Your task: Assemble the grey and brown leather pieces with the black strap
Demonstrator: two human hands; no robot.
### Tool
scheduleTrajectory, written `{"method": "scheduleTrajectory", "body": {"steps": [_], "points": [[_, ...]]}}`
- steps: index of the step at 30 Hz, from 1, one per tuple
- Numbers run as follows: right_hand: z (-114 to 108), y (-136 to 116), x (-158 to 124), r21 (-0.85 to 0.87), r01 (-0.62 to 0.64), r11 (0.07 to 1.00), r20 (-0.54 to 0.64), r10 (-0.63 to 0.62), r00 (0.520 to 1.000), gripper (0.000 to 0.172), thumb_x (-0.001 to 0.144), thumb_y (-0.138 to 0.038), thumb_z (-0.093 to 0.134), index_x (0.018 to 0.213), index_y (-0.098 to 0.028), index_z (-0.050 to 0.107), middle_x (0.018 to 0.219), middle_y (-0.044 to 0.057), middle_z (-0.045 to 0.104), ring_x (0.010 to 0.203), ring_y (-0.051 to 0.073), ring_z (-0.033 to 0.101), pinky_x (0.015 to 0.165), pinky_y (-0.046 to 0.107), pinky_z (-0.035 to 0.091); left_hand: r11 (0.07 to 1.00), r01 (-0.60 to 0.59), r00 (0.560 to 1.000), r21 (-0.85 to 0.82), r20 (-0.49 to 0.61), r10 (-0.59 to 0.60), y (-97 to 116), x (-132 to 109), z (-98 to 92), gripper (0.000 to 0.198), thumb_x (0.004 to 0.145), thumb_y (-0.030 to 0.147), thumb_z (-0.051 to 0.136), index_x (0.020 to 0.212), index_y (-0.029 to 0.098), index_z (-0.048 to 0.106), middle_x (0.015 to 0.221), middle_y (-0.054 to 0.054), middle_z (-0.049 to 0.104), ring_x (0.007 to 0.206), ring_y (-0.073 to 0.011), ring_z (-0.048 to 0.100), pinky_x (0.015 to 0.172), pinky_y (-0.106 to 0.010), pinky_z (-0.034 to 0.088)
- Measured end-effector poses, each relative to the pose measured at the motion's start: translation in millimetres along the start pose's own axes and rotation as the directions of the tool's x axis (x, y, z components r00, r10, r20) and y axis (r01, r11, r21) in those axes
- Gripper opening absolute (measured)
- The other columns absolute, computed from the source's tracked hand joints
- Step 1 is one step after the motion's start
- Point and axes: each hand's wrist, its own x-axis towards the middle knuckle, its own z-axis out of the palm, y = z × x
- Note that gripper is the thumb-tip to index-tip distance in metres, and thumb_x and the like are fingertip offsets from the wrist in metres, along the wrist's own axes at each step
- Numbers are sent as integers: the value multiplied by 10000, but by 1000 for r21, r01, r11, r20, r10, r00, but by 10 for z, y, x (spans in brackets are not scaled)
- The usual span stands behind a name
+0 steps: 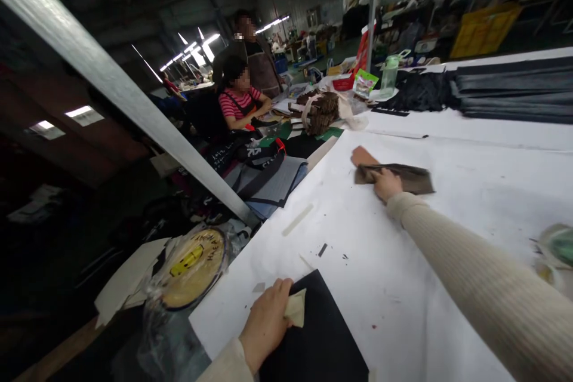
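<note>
I'm watching the right hand [382,182] closing narrowly around a folded brown piece [396,179], pinching it against the worktop [358,262], which is covered in white paper. The left hand [265,325] is gripping a small cream scrap [296,307] at the edge of a black sheet [316,334], which is lying at the near corner of the paper. Around them, a pale strip [298,219] and a dark fragment [322,249] are lying loose on the paper, and a wrapped object with some green on it [555,248] is sitting at the right edge of my view.

Beyond the paper's edge, a round yellow-labelled disc in clear plastic [192,268] and pale card offcuts [128,277] are resting low on the left. A galvanized steel bar [102,80] is cutting diagonally across my view, partly blocking a stack of grey and black bags [264,170]. Farther along, brown bundles with a white strap [322,110] are sitting near a green-capped bottle [389,74] and dark folded stacks [510,89]. A seated co-worker in a striped top [237,104] is working beyond them, and a standing co-worker in an apron [257,62] is behind.
</note>
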Motion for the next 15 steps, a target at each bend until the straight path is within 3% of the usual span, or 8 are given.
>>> {"method": "scheduleTrajectory", "body": {"steps": [3, 6, 9, 11, 13, 15], "points": [[220, -761, -246, 61, 210, 976, 73, -215, 974, 494, 823, -109, 311, 1276, -261, 438, 1336, 124, 379, 1238, 241, 308, 985, 461, 228, 999, -32, 997, 17, -65, 33, 43, -117, -20, 334, 696, 133, 496, 1026, 187, 497, 1040, -37, 532, 967, -182, 494, 808, -268, 357], [305, -1240, -726, 122, 346, 930, 118, -360, 926, 506, 823, -116, 330, 1303, -259, 403, 1386, 117, 324, 1270, 233, 275, 1008, 452, 205, 997, -63, 993, -47, -104, 58, 86, -396, -121, 109, 761, 173, 442, 827, 180, 529, 876, -22, 553, 815, -151, 519, 698, -240, 373], [248, -1402, -1235, 178, 434, 883, 160, -461, 873, 518, 805, -96, 345, 1293, -254, 418, 1403, 103, 301, 1283, 228, 262, 1017, 458, 200, 977, -66, 989, -203, -144, 37, 58, -909, -217, 95, 775, 252, 475, 744, 184, 533, 798, -10, 554, 741, -132, 523, 651, -220, 389], [178, -1428, -1607, 282, 491, 824, 173, -547, 819, 527, 772, -60, 353, 1264, -215, 460, 1390, 116, 323, 1276, 236, 278, 1017, 471, 207, 944, -24, 983, -328, -178, -37, -24, -1346, -230, 145, 773, 317, 496, 761, 188, 562, 816, -20, 580, 772, -141, 542, 690, -223, 420], [112, -1446, -2087, 426, 557, 713, 166, -667, 726, 517, 732, -41, 378, 1210, -175, 519, 1345, 129, 391, 1245, 239, 334, 1013, 457, 240, 894, 54, 963, -445, -213, -165, -149, -1808, -198, 210, 750, 381, 522, 797, 192, 600, 861, -35, 615, 834, -166, 564, 777, -249, 443], [43, -1469, -2701, 544, 611, 576, 149, -782, 605, 480, 703, -39, 411, 1121, -191, 593, 1245, 93, 513, 1170, 209, 436, 992, 384, 312, 822, 145, 913, -550, -246, -326, -300, -2265, -136, 283, 685, 441, 573, 810, 194, 631, 896, -49, 645, 892, -206, 577, 852, -292, 448]]}}
